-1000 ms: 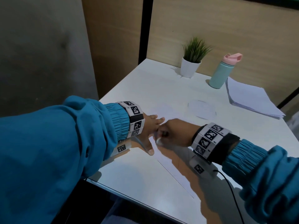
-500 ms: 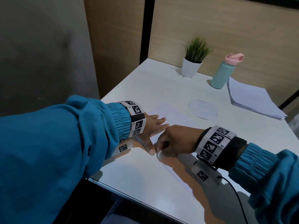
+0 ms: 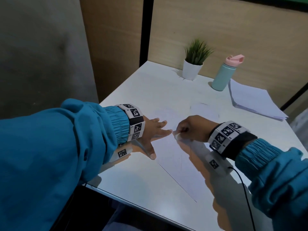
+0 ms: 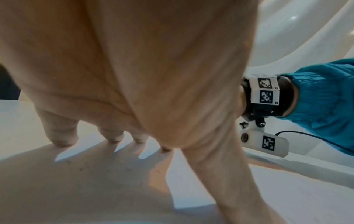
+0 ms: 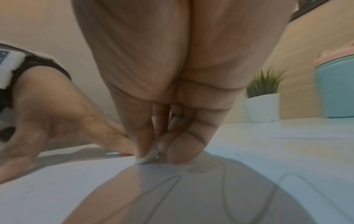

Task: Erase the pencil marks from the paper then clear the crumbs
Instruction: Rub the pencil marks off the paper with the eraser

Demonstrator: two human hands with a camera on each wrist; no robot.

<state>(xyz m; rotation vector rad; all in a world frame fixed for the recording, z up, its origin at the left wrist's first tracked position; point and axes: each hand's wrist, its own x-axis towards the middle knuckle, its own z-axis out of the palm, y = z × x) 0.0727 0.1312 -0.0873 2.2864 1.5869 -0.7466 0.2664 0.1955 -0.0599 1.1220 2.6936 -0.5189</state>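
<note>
Teal sleeves [image 3: 50, 147], white marker-printed wristbands [image 3: 135, 121], black cable [image 3: 245, 194].

White table [image 3: 150, 90] set in a corner, glossy top reflecting light. Far side: wood-grain wall panels [image 3: 233, 30] split by a black vertical post [image 3: 148, 29]. Left: dull grey wall [image 3: 41, 47]. Dim light. Dark floor area below the near table edge

The eraser [image 5: 146, 157] is mostly hidden inside the right hand's [image 3: 191, 129] curled fingers [image 5: 191, 136]; only a pale tip shows. The bottle [image 5: 337, 86] is blurred and cut off at the right wrist view's edge; crumbs are too small to tell.
</note>
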